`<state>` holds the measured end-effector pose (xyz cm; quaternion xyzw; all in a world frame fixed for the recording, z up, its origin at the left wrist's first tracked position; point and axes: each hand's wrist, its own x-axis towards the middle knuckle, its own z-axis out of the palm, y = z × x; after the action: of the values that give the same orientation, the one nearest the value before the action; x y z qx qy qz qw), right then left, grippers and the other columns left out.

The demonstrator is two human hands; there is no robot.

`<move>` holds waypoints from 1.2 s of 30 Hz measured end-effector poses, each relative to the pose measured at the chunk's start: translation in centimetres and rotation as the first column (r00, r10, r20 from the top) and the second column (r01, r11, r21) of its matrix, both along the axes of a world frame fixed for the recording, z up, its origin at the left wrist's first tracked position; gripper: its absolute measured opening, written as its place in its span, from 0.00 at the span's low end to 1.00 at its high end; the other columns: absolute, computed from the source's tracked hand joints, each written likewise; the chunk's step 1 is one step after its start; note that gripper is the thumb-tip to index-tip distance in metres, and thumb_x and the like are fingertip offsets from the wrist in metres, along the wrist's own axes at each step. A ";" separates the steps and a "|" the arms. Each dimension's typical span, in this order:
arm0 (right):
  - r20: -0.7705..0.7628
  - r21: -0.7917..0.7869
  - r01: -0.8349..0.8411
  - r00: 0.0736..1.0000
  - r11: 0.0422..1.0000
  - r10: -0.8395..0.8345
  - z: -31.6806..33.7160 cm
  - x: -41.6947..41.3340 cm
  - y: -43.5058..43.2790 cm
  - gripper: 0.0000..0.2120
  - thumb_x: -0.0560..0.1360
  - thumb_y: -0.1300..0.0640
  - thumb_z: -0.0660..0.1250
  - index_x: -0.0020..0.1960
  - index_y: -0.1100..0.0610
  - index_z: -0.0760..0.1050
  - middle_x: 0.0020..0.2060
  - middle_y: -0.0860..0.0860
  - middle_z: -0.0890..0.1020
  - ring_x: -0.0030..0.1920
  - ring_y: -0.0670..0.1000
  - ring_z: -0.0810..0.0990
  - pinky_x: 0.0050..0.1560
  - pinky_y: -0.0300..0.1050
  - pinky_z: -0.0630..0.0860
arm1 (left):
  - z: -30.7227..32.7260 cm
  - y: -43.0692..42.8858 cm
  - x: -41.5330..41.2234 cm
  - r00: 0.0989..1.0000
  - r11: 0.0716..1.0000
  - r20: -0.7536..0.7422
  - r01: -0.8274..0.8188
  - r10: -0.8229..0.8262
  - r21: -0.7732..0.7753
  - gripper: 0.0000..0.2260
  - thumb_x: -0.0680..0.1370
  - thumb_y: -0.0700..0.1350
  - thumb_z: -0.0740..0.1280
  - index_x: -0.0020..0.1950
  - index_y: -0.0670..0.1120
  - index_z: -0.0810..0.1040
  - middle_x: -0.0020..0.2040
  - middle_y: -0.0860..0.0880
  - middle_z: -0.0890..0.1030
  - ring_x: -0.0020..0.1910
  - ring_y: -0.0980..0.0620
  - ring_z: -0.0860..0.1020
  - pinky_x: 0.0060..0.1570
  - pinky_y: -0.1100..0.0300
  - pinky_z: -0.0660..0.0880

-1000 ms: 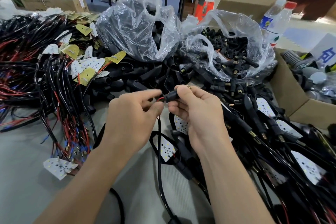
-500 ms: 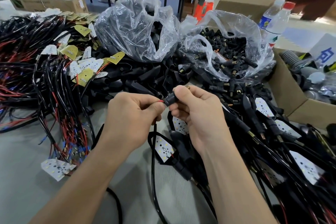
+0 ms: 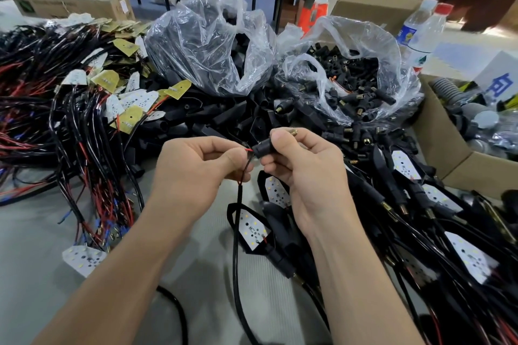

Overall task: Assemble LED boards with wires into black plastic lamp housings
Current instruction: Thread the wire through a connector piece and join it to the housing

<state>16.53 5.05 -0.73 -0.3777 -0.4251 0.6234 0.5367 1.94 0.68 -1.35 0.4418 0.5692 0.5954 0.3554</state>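
My right hand (image 3: 302,168) pinches a small black plastic stem piece (image 3: 262,147) with a brass threaded tip. My left hand (image 3: 196,171) pinches the thin red and black wires (image 3: 246,161) that enter that piece. Their black sheathed cable (image 3: 236,232) hangs down from my left fingers toward the table edge. Below my hands lie black housings with white LED boards (image 3: 253,228) fitted in them. A pile of bare black housings (image 3: 213,117) lies behind my hands.
Bundles of red and black wires with loose LED boards (image 3: 84,120) fill the left. Two clear bags (image 3: 213,36) of black parts stand behind. Finished lamps with cables (image 3: 434,218) pile up on the right, next to a cardboard box (image 3: 437,148) and water bottles (image 3: 420,33).
The black piece has turned in my right hand, so its brass tip now shows. My left hand has slid back along the wires, baring more red and black wire.
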 end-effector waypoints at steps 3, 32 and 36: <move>0.000 -0.010 -0.003 1.000 1.000 0.003 0.0 -0.2 -0.2 0.10 0.78 0.68 0.70 0.39 0.59 0.80 0.32 0.57 0.82 0.29 0.50 0.78 0.33 0.39 0.78 | -0.2 0.0 0.1 0.997 1.000 -0.076 -0.005 0.004 -0.007 0.10 0.75 0.33 0.74 0.35 0.45 0.85 0.33 0.45 0.86 0.30 0.47 0.85 0.34 0.64 0.80; 0.032 -0.031 -0.034 0.999 0.999 0.035 -0.1 0.3 0.0 0.08 0.78 0.67 0.70 0.41 0.60 0.80 0.32 0.56 0.83 0.29 0.49 0.79 0.32 0.37 0.78 | -0.8 0.0 0.7 0.999 1.000 -0.035 -0.021 0.021 -0.017 0.09 0.73 0.35 0.76 0.35 0.47 0.86 0.32 0.46 0.85 0.30 0.49 0.85 0.31 0.69 0.76; 0.111 -0.017 -0.061 0.992 0.998 0.062 0.0 0.6 0.1 0.06 0.77 0.68 0.71 0.42 0.60 0.81 0.31 0.55 0.82 0.30 0.51 0.80 0.33 0.38 0.78 | -1.1 0.3 0.5 0.974 0.996 -0.214 -0.084 0.078 -0.020 0.11 0.74 0.38 0.77 0.37 0.53 0.86 0.31 0.50 0.85 0.30 0.50 0.85 0.37 0.60 0.82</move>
<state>17.10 5.20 -0.75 -0.4019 -0.4616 0.6205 0.4902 2.47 1.02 -2.46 0.4742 0.6300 0.5505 0.2741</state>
